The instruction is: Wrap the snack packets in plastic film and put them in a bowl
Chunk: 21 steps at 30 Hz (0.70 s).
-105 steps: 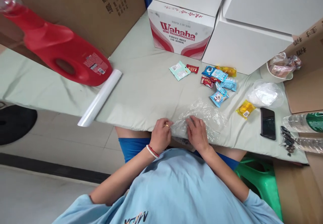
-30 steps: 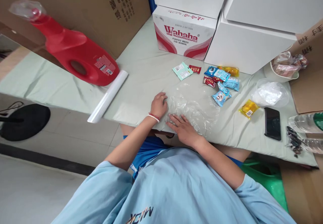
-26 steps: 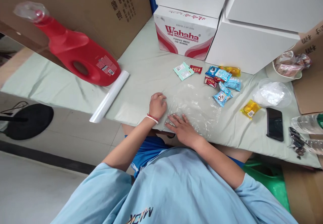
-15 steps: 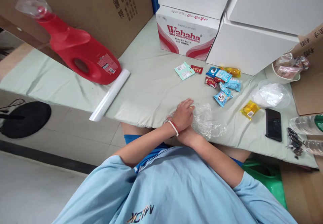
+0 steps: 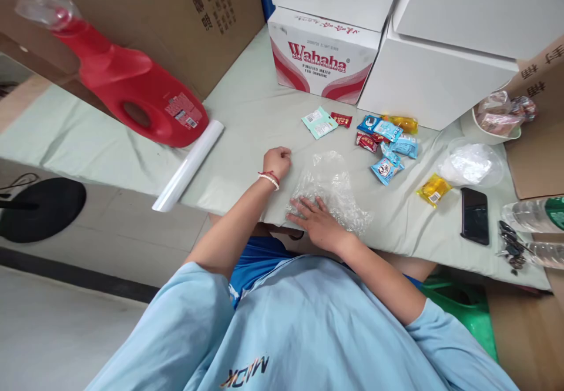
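Slippage is risked: the plastic sheet (image 5: 331, 184) is pinned only under the flat-open right hand (image 5: 320, 227), the left hand (image 5: 277, 162) clenched alongside.

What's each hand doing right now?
Left hand: curled shut, resting on the pale green cloth.
Right hand: open, flat on the crumpled clear plastic sheet.

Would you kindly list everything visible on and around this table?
Plastic bag: one, clear, crumpled, front centre.
Jug: one, red, lying far left.
Roll: one, white, beside jug.
Wahaha carton: one, white and red, back.
Boxes: several, white, back.
Snack packets: about ten, blue, red, yellow, green, right of centre.
Phone: one, black, right.
Bowl: one, white, far right, holding wrappers.
Left hand: one, fisted, left of bag.
Right hand: one, flat on bag.
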Available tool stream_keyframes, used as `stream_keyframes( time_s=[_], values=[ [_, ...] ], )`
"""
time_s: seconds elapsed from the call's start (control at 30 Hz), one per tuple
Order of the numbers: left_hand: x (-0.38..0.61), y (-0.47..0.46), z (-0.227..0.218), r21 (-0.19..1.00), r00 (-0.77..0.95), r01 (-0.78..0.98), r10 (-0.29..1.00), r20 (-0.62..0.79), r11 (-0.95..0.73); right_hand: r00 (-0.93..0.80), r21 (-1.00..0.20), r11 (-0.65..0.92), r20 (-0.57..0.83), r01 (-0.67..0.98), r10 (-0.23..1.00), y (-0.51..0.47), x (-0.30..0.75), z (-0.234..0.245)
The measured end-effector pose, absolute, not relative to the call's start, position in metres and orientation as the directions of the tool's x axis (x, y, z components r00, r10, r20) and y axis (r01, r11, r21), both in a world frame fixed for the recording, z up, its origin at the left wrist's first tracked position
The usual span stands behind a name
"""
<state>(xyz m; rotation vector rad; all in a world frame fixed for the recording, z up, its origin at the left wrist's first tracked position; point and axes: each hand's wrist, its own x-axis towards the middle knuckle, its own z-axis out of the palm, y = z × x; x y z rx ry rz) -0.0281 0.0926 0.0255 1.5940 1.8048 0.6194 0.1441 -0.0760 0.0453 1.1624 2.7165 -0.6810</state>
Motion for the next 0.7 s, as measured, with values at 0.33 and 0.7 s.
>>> stream_keyframes(
  time_s=[0.33,0.7],
  values=[
    [0.003,0.057,0.04,0.656,0.149,0.755,0.97,-0.192,0.014,-0.736,-0.367,0.643,-0.239,0.673,0.634,-0.057,0.151,0.036],
    [-0.057,0.055,0.047,0.673,-0.135,0.729,0.99,-0.036,0.124,-0.796,-0.432,0.681,-0.177,0.591,0.578,-0.038,0.181,0.032]
  ],
)
